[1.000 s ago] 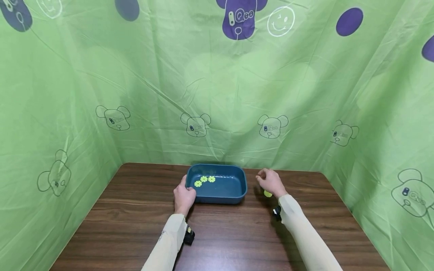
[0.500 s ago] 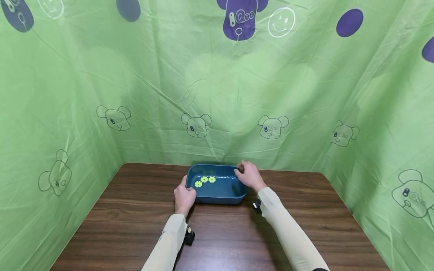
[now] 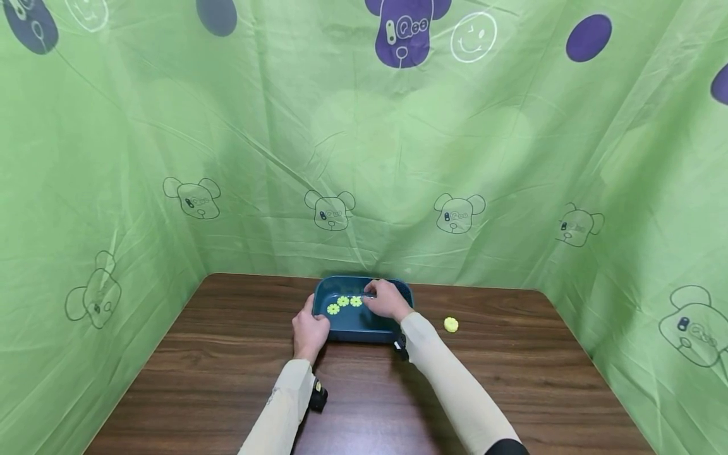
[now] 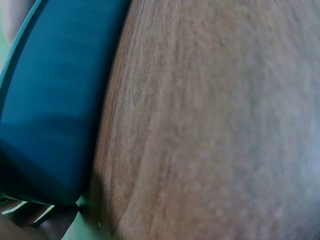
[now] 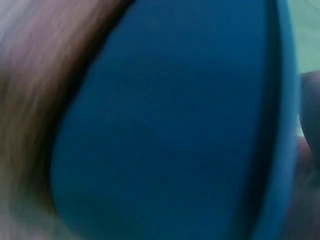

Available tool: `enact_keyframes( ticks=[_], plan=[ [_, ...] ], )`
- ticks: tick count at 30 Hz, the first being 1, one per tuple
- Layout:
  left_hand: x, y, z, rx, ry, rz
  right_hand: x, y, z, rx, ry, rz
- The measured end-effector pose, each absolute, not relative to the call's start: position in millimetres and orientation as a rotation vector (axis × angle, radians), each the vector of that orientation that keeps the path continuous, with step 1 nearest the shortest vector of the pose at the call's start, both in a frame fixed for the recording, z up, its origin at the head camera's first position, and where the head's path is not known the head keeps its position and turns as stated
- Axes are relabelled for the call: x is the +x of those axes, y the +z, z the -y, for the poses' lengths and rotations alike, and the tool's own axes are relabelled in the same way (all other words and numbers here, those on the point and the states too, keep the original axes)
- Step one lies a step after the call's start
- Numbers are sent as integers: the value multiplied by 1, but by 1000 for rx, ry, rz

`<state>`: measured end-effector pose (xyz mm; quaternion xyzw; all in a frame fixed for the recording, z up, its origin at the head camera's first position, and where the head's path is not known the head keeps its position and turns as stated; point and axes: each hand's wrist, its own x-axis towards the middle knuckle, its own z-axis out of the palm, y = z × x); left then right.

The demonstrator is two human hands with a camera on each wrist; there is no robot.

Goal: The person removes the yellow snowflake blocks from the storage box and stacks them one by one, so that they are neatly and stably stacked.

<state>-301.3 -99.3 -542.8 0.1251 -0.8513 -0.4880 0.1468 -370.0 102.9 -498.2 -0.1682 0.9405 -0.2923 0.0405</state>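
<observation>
A dark blue rectangular plastic tray (image 3: 364, 335) stands near the table's back edge. My left hand (image 3: 309, 330) grips its left end, with the thumb over the rim. In the left wrist view the tray's side wall (image 4: 60, 100) shows, with fingertips (image 4: 59, 223) at its corner. Inside, toward the left, lie three yellow flower-shaped pieces (image 3: 343, 301). My right hand (image 3: 388, 301) is over the tray's right half, thumb and fingers bent close to the rightmost piece. Whether anything is between those fingers is hidden. In the right wrist view, the tray's wall (image 5: 160, 120) fills the middle.
A yellow scalloped disc (image 3: 451, 325) lies on the brown wooden table (image 3: 364, 392), right of the tray. A green printed curtain (image 3: 398, 240) stands behind the table and along both sides.
My right hand has moved left from above the table, past the tray's right rim and over its inside. The yellow disc on the right is now uncovered. The left hand and tray stay put.
</observation>
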Motion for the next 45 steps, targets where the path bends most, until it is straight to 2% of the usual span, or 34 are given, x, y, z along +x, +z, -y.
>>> enact_keyframes(
  ticks=[8,21,45],
  plan=[
    [-301,-545,98,352,-1398,2457,-366,-510,-91,-489,-762,-2705],
    [-303,-545,100,362,-1416,2455,-360,-508,-90,-488,-596,-2809],
    [-300,-545,100,366,-1410,2433,-364,-520,-87,-415,-575,-2928]
  ],
)
